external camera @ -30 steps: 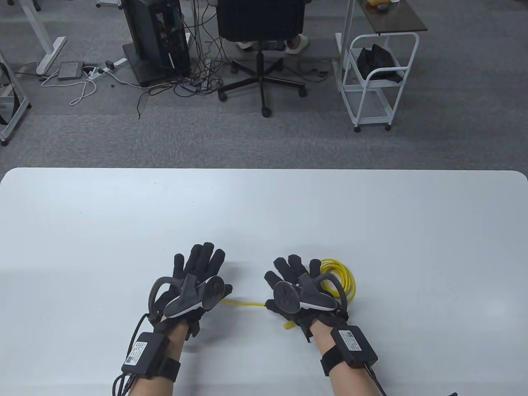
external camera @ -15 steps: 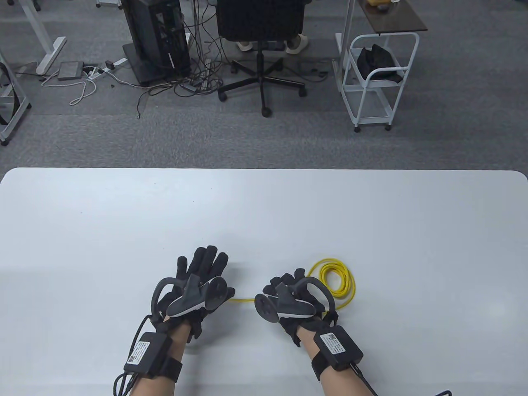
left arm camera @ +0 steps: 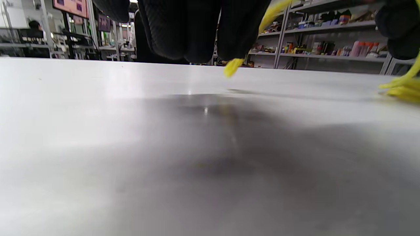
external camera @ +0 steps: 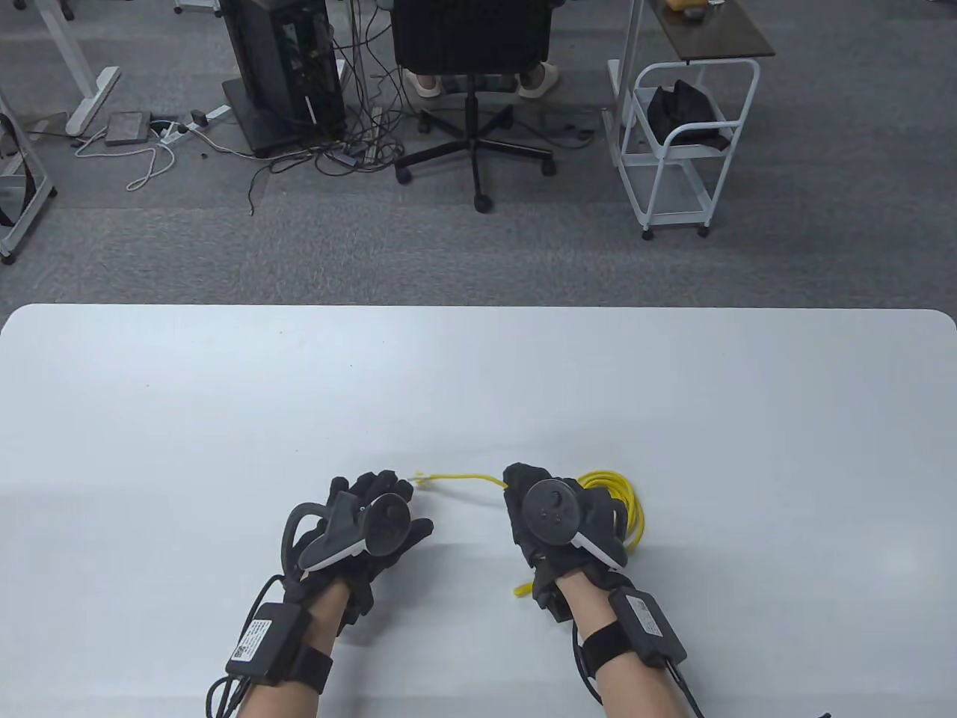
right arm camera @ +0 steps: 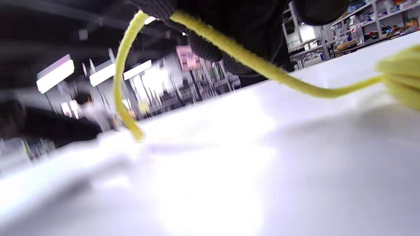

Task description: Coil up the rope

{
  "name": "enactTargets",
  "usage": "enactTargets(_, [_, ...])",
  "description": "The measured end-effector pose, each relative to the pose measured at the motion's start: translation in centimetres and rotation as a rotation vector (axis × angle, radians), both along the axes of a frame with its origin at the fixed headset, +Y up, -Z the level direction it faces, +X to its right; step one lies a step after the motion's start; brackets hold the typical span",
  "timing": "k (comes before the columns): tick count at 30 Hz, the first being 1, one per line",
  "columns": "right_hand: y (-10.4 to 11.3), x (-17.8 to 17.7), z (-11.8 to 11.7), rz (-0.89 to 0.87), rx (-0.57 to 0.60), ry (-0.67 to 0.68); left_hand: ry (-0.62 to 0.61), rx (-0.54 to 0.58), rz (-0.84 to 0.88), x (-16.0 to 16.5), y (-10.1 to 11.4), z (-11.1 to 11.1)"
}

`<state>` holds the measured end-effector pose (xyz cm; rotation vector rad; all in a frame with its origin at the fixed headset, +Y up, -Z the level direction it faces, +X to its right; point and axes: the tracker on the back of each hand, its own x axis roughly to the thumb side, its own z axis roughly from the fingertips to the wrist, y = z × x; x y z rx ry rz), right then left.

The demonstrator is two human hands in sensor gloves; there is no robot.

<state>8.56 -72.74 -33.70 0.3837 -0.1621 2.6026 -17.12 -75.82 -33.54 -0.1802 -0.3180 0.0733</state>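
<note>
A yellow rope (external camera: 460, 476) lies on the white table (external camera: 478, 374). Most of it is wound in a coil (external camera: 632, 508) to the right of my right hand (external camera: 523, 479). My right hand grips the rope just left of the coil, back of the hand up. One strand runs from its fingers to the coil (right arm camera: 400, 82). A short free stretch (right arm camera: 121, 82) runs left and ends frayed (external camera: 419, 476) just beyond my left hand (external camera: 389, 490). My left fingers (left arm camera: 183, 29) are curled, and the rope tip (left arm camera: 233, 67) hangs just past them. The other rope end (external camera: 521, 590) sticks out below my right wrist.
Past the table's far edge is grey carpet with a black office chair (external camera: 472, 45), a computer tower (external camera: 284, 67) with tangled cables, and a white wire cart (external camera: 677, 142). The hands work near the table's front edge.
My right hand has closed on the rope and swung forward and left of the coil. The rope has slid out from under my left thumb; its end is now at the fingertips.
</note>
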Motion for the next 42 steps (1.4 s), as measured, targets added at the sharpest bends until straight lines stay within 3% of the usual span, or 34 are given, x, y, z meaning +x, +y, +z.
enactTargets(3, [0.5, -0.2, 0.2, -0.163, 0.043, 0.073, -0.060, -0.144, 0.168, 0.6, -0.1, -0.2])
enactTargets(6, [0.2, -1.1, 0.5, -0.282, 0.013, 0.160, -0.090, -0.349, 0.438, 1.2, -0.4, -0.3])
enactTargets(9, [-0.1, -2.6, 0.8, -0.366, -0.069, 0.295, -0.078, -0.407, 0.719, 1.6, -0.2, -0.2])
enactTargets(13, [-0.3, -4.3, 1.2, -0.361, -0.134, 0.420, -0.033, -0.360, 0.907, 1.4, 0.4, -0.1])
enactTargets(15, [-0.4, -4.7, 1.4, -0.383, -0.160, 0.455, 0.049, -0.331, 1.020, 0.9, 0.5, -0.1])
enactTargets(20, [-0.8, -5.1, 1.3, -0.354, -0.231, 0.525, 0.116, -0.319, 1.286, -0.4, 0.6, -0.2])
enactTargets(24, [-1.2, -5.4, 1.2, -0.344, -0.285, 0.550, 0.098, -0.275, 1.311, -1.0, 1.0, -0.2])
enactTargets(33, [-1.7, -6.1, 1.6, -0.252, -0.311, 0.586, 0.085, -0.220, 1.548, -0.9, 1.6, 0.1])
enactTargets(42, [-2.8, -6.1, 1.5, -0.209, -0.346, 0.576, 0.007, -0.326, 1.807, -0.9, 2.0, 0.2])
